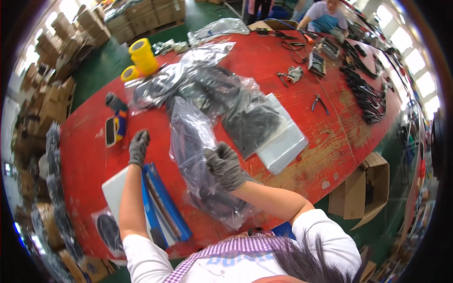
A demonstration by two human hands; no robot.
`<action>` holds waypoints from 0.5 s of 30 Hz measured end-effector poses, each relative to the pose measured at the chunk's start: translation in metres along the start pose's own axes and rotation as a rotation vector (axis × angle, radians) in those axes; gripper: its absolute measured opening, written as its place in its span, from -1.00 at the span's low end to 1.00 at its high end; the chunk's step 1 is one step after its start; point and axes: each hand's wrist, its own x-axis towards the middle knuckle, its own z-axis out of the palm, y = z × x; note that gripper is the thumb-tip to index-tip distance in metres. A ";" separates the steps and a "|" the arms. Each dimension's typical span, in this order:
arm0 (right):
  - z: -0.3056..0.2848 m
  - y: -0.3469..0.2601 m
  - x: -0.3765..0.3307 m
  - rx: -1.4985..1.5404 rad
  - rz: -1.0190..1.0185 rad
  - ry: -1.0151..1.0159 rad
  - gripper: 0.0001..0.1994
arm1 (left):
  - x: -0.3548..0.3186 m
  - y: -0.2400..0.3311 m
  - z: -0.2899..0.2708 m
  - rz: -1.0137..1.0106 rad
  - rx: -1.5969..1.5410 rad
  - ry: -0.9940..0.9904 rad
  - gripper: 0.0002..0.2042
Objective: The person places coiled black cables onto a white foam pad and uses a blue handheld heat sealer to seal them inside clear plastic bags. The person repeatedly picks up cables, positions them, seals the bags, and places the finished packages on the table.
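Note:
My right hand (223, 165), in a grey knit glove, is closed on the edge of a clear plastic bag (191, 125) with dark contents. The bag stretches toward me across the red table, and its near end (222, 203) lies close to my body. Off to the left, my left hand (139, 147), also gloved, has its fingers curled together over the table; whether anything is in them is hidden. Nearest to it are a dark-faced, phone-like object (110, 131) and a blue-and-yellow item (120, 123). Beyond my right hand, more bagged dark goods (250, 120) overlap a stack of pale plastic sheets (285, 141).
Yellow tape rolls (143, 56) stand at the far left edge. Blue-edged flat trays (165, 207) lie under my left forearm. Pliers (320, 104) and black cables (363, 94) are on the right. An open carton (361, 188) stands beside the table; another person (325, 19) sits opposite.

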 end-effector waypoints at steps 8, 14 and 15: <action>-0.102 0.085 -0.025 -0.586 0.044 -0.093 -0.74 | -0.178 0.090 -0.016 0.070 0.082 -0.243 -0.81; -0.194 0.132 -0.027 -0.869 0.174 -0.296 -0.63 | -0.259 0.105 -0.025 0.045 0.307 -0.296 -0.82; -0.191 0.132 -0.034 -0.874 0.170 -0.368 -0.64 | -0.268 0.102 -0.034 0.007 0.331 -0.300 -0.82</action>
